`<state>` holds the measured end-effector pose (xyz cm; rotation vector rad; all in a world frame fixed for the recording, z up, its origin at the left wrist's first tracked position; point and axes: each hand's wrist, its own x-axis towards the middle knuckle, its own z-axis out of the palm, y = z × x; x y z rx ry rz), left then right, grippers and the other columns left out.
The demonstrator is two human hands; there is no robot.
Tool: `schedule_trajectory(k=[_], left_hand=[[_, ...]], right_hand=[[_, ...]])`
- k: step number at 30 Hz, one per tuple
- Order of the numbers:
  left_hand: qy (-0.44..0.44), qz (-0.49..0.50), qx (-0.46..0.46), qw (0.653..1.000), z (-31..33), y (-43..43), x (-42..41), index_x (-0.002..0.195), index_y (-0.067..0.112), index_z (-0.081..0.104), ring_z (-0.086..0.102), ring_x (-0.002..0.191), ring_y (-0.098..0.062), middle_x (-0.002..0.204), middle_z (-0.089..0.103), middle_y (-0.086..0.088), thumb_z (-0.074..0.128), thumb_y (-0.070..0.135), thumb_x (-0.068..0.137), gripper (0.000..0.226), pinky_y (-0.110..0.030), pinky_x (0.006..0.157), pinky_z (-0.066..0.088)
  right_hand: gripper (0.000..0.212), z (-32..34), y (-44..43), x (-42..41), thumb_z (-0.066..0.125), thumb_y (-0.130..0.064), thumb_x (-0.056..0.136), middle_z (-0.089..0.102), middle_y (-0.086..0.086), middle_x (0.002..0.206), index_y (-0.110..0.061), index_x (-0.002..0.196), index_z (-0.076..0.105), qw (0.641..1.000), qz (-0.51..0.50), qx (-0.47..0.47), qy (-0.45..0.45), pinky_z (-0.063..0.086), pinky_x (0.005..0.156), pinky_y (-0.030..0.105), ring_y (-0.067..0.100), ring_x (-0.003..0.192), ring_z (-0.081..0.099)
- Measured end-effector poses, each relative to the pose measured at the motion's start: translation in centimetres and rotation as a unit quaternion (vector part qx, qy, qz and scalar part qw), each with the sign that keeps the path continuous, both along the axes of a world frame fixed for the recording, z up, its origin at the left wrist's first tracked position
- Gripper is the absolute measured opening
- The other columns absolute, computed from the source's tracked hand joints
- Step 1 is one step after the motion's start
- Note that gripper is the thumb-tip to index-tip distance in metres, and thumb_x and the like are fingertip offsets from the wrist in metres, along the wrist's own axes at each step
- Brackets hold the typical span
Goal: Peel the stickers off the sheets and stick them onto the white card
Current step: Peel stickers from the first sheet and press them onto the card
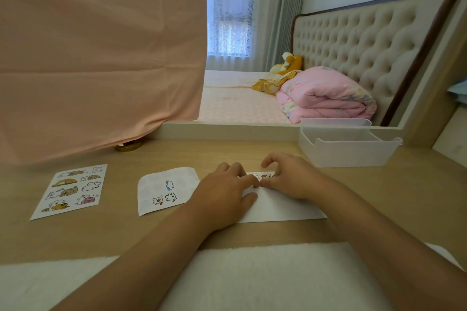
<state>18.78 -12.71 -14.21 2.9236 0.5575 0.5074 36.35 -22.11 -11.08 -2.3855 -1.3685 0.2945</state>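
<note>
The white card (283, 206) lies on the wooden desk in front of me, with small animal stickers (262, 176) along its far edge. My left hand (226, 197) lies flat on the card's left part, fingers straight and pointing right. My right hand (290, 177) has its fingertips down on the card near the stickers, thumb meeting the left fingertips; whether it pinches a sticker is hidden. A mostly peeled sticker sheet (165, 190) with three stickers lies left of the card. A fuller sheet (73, 190) of dog stickers lies further left.
A translucent plastic box (348, 151) stands at the desk's back right. A pink cloth (96, 53) hangs over the back left, with a gold lid (129, 146) under its edge. A white towel (265, 278) covers the near desk edge. A bed lies beyond.
</note>
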Motion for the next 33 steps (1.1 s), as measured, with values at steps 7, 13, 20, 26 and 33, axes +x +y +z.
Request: schedule_trajectory(k=[7,13,20,26,33], left_hand=[[0.009,0.003,-0.011,1.000,0.2,-0.3,-0.1,0.127,0.039,0.060,0.043,0.114,-0.016,0.123,0.051,0.007,0.046,0.047,0.098,0.033,-0.038,0.090,0.047],[0.024,0.008,-0.005,1.000,0.2,-0.5,-0.1,0.135,0.039,0.054,0.042,0.117,-0.017,0.127,0.049,0.006,0.042,0.046,0.100,0.037,-0.036,0.090,0.047],[0.027,0.019,0.011,0.999,0.2,-0.8,-0.2,0.131,0.034,0.053,0.042,0.116,-0.017,0.127,0.048,0.006,0.039,0.046,0.101,0.035,-0.035,0.087,0.048],[0.029,0.022,0.007,0.999,0.4,-0.9,-0.2,0.128,0.033,0.056,0.043,0.116,-0.019,0.127,0.049,0.005,0.040,0.044,0.101,0.033,-0.037,0.088,0.049],[0.021,0.020,0.003,1.000,0.3,-0.9,-0.2,0.127,0.036,0.057,0.045,0.114,-0.019,0.124,0.052,0.005,0.043,0.044,0.101,0.032,-0.034,0.089,0.048]], right_hand=[[0.041,0.3,-1.8,-0.6,0.078,-0.038,0.081,0.063,-0.014,0.089,-0.038,0.116,0.055,0.998,-0.013,0.058,-0.002,0.050,0.084,0.032,0.006,0.088,0.060],[0.036,0.1,-3.4,-2.4,0.053,-0.036,0.096,0.052,-0.013,0.122,-0.042,0.131,0.058,0.983,0.107,0.002,-0.150,0.046,0.092,0.032,0.013,0.115,0.050],[0.048,-0.3,-4.6,-3.2,0.040,-0.037,0.095,0.047,-0.006,0.141,-0.035,0.143,0.050,0.957,0.144,-0.039,-0.249,0.041,0.097,0.038,0.018,0.122,0.042],[0.045,0.1,-5.1,-2.8,0.041,-0.042,0.092,0.055,-0.010,0.133,-0.040,0.134,0.058,0.952,0.147,-0.045,-0.265,0.045,0.092,0.038,0.017,0.112,0.050],[0.062,-0.7,-4.0,-3.1,0.026,-0.046,0.083,0.051,-0.006,0.123,-0.038,0.140,0.050,0.959,0.125,-0.041,-0.252,0.044,0.086,0.036,0.019,0.107,0.047]])
